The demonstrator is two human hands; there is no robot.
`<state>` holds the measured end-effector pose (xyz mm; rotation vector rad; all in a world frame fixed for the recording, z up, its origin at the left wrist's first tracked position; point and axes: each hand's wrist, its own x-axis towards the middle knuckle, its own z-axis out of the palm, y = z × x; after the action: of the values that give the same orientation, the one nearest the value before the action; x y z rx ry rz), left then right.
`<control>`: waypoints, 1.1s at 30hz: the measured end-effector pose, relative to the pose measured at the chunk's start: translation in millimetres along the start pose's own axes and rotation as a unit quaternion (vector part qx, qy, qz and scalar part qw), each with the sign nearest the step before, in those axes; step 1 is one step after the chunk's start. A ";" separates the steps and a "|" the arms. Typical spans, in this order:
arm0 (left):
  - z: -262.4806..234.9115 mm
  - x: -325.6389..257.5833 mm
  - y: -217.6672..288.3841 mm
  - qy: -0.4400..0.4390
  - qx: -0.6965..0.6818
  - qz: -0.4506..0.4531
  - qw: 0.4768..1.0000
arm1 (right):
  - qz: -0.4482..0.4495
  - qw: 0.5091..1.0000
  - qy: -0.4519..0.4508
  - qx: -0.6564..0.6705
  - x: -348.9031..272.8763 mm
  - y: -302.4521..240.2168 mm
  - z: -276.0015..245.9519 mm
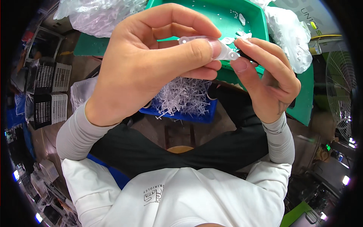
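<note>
Blue bin (pixel 204 115) — white sprues (pixel 183 96) (heaped)

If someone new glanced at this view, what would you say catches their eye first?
First, the two hands raised at the centre: the left hand and right hand pinch a small translucent plastic part between thumbs and fingers. Just below them, a blue tray holds a heap of thin white plastic pieces. Behind the hands, a green tray at the top holds a few similar white parts.
</note>
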<state>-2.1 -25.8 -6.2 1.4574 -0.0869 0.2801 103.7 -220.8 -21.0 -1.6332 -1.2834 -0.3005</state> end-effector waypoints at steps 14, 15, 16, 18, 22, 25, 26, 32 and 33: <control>0.4 1.4 1.7 0.013 -0.061 -0.028 0.998 | 0.013 1.000 -0.014 0.025 -3.7 1.9 -3.8; -4.2 4.8 5.1 0.006 -0.034 -0.072 0.997 | 0.008 1.000 -0.018 0.022 -3.8 2.4 -4.4; -8.6 7.8 6.0 -0.001 -0.007 -0.115 0.993 | 0.003 1.000 -0.022 0.020 -4.2 3.2 -4.8; -17.7 4.0 -18.2 0.006 -0.056 -0.097 0.994 | -0.016 0.999 -0.023 0.020 -1.8 4.7 -3.9; -7.2 9.2 4.6 -0.004 -0.003 -0.119 0.993 | -0.009 1.000 -0.026 0.007 -4.4 4.2 -6.4; -21.9 4.3 -29.7 -0.019 -0.114 -0.074 0.991 | -0.017 0.999 -0.024 0.013 -3.0 2.7 -4.5; -22.9 5.0 -30.6 -0.019 -0.115 -0.074 0.990 | -0.016 1.000 -0.024 0.013 -3.2 3.0 -4.7; -9.3 5.9 -3.1 -0.009 -0.007 -0.121 0.993 | -0.031 0.999 -0.020 0.002 -3.0 5.7 -6.7; -12.8 1.1 -18.4 0.013 -0.064 -0.117 0.991 | -0.033 0.999 -0.019 0.005 -2.2 4.7 -5.9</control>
<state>2.0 -14.7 -25.1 1.3227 0.0849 0.1001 108.9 -226.6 -22.2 -1.5980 -1.3669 -0.3033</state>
